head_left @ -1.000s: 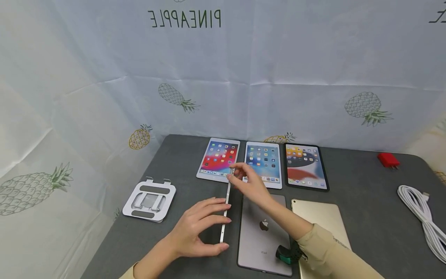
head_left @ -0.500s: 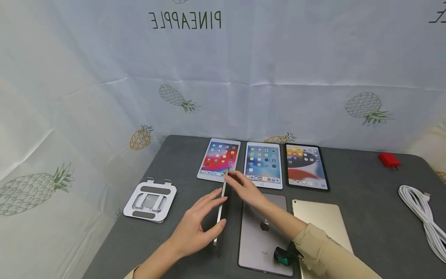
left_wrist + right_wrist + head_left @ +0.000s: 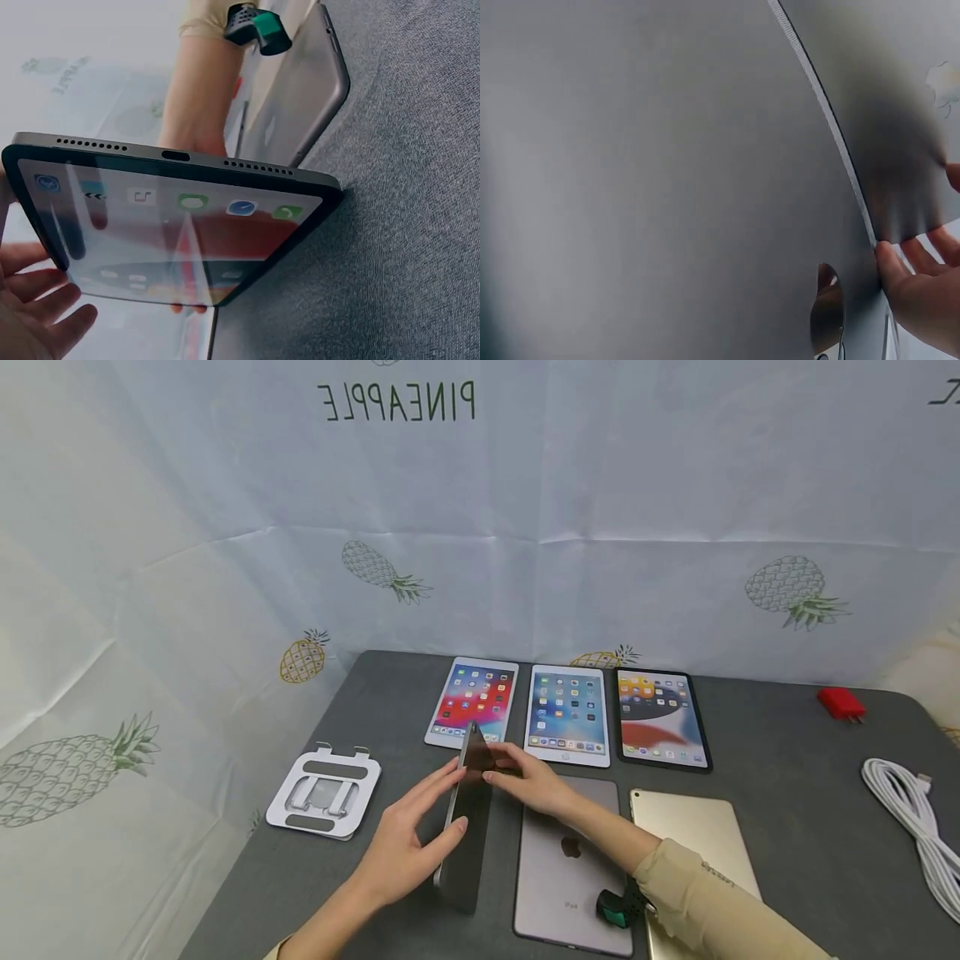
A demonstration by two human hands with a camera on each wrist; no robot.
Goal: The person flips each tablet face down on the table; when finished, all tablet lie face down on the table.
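Observation:
A black-framed tablet [image 3: 468,843] stands tilted on its long edge, its dark back toward the right and its lit screen toward my left hand. My right hand [image 3: 536,782] pinches its far end, thumb on the back. In the left wrist view, two fingertips [image 3: 189,308] of that hand show at the tablet's far edge. My left hand [image 3: 401,847] reaches along the raised edge with fingers fairly straight and spread, fingertips right at it. Under my right forearm lies a grey tablet [image 3: 551,885], back up, with a gold tablet [image 3: 686,827] beside it.
Three lit tablets lie at the back: one with a red wallpaper [image 3: 472,693], a white-framed one [image 3: 566,710], a black-framed one [image 3: 660,718]. A folded white stand [image 3: 291,806] lies left. A red charger [image 3: 840,702] and white coiled cable [image 3: 918,822] lie right.
The tablet has turned from nearly edge-on to tilted, so its dark back now shows, and its upper edge has moved left. Both hands have shifted left with it.

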